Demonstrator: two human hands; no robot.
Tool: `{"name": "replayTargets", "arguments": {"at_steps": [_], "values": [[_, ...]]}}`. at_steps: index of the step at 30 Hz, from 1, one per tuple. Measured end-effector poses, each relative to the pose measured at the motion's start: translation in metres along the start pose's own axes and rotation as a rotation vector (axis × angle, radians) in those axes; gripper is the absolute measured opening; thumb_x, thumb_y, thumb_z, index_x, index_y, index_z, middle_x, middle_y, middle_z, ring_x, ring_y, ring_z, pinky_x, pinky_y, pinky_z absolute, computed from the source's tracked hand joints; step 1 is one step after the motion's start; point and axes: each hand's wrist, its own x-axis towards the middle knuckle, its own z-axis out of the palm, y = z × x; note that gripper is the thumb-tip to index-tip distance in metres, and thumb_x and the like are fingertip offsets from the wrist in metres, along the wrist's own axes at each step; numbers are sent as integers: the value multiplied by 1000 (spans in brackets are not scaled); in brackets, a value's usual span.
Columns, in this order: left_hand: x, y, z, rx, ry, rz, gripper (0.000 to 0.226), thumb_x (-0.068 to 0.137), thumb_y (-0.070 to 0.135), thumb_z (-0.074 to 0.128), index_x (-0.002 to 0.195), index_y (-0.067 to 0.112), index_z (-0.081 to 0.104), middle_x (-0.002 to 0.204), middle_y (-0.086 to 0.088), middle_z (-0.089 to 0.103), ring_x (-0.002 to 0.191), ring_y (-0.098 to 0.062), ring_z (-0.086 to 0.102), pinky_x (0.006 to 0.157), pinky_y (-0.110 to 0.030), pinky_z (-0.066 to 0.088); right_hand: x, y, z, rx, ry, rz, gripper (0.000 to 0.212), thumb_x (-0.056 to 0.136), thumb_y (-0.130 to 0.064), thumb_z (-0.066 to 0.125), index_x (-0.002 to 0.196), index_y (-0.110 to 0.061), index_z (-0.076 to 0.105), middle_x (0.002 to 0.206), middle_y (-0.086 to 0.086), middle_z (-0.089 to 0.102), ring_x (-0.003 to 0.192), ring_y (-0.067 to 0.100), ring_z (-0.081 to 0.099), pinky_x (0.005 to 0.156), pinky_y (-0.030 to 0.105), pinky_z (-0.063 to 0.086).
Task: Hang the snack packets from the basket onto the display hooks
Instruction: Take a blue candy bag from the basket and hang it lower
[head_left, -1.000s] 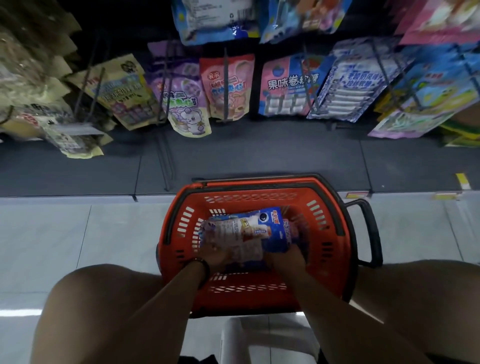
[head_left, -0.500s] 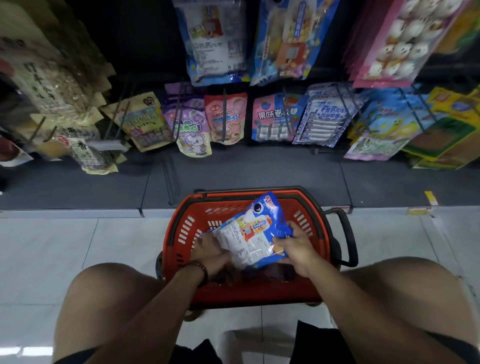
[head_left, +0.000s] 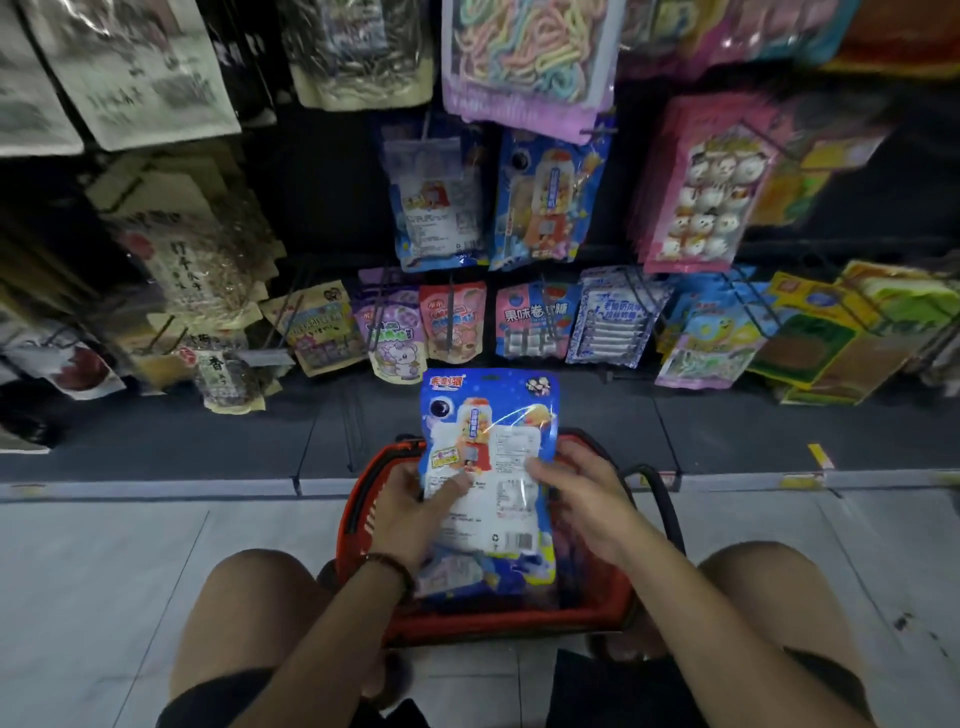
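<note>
Left grip: the left grip (head_left: 415, 512) is grasping the left edge of the blue packets (head_left: 488, 415), with its thumb pressing on the front face.
Right grip: the right grip (head_left: 582, 499) is clasping the right edge of the same packets, with its fingers curling over the white label side.
Packets: they are being held upright between both grips, above the basket (head_left: 363, 499) and in front of the rack. At least 2 are overlapping, 1 showing its printed front and 1 its white back label. Their top edge is reaching up to just below the lowest hanging row.
Basket: the red basket is sitting on the tiled floor (head_left: 130, 571) between the person's knees, its black handle (head_left: 667, 499) lying over to the right. More blue packaging is showing inside it under the grips, too blurred to count.
Hooks: wire hooks (head_left: 451, 312) are carrying rows of snack bags, among them 2 matching blue bags (head_left: 545, 202) hanging side by side above the lowest row.
Lowest row: a purple bag (head_left: 389, 332), a pink bag (head_left: 452, 322) and a white-and-blue bag (head_left: 613, 317) are hanging near the held packets.
Wrist: a dark bracelet (head_left: 395, 569) is sitting on the left wrist.
</note>
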Motion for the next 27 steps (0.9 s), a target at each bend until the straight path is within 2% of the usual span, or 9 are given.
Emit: {"name": "replayTargets", "arguments": {"at_steps": [2,6,9,11,15,18,20,24,27], "values": [[-11,8,9,-90,11,-1,47,80,22,89,113,1,63,99,-4,82,90,-21,80,73,-34,66,-10,4,3,-33,-84,-34,35,96,-10,73,131,-8,70,126,14,77,117,35,73,98,49,59],[-21,20,17,-129,20,8,52,78,20,90,117,5,59,111,-11,78,93,-24,79,79,-43,66,-21,-3,8,6,-33,-51,33,97,-5,70,130,-9,69,121,15,78,112,39,75,91,54,62],[-25,24,21,116,224,160,68,72,25,96,118,12,49,119,-3,64,102,-16,66,82,-31,56,-27,-10,13,4,25,-117,30,95,1,72,123,-9,71,115,12,81,107,35,77,79,42,65],[-31,27,25,310,342,307,72,68,36,96,120,18,49,120,2,52,108,-12,52,89,-29,45,-29,-13,19,-8,80,-181,30,92,0,76,119,-10,72,112,10,82,105,33,78,83,45,64],[-40,36,40,128,10,297,60,76,53,85,125,35,55,128,10,55,116,-7,59,96,-30,55,-35,-12,37,-187,106,-318,21,91,-3,79,104,-19,75,100,6,82,91,26,78,82,48,64],[-39,43,46,-69,-83,217,40,89,29,82,122,31,60,115,2,75,108,-21,73,92,-44,62,-45,-9,48,-323,-18,-386,28,95,-2,72,104,-27,78,105,2,78,96,14,75,86,35,63],[-34,47,41,-142,-49,178,29,96,23,75,123,24,66,113,1,79,106,-21,76,92,-45,63,-47,-10,48,-359,-71,-386,25,96,-8,73,107,-29,79,112,-2,75,102,13,73,89,38,64],[-29,56,24,-183,-105,37,25,100,33,67,119,18,73,114,-4,80,103,-23,78,90,-47,62,-36,-20,32,-353,194,-443,19,93,-33,79,110,-39,71,114,-11,73,109,10,69,94,42,60],[-26,62,15,-232,-219,-30,25,101,26,66,123,15,70,115,-9,80,103,-27,78,84,-43,61,-23,-36,15,-300,266,-370,43,87,-48,82,124,-39,61,126,-11,68,116,9,66,95,35,55]]}}
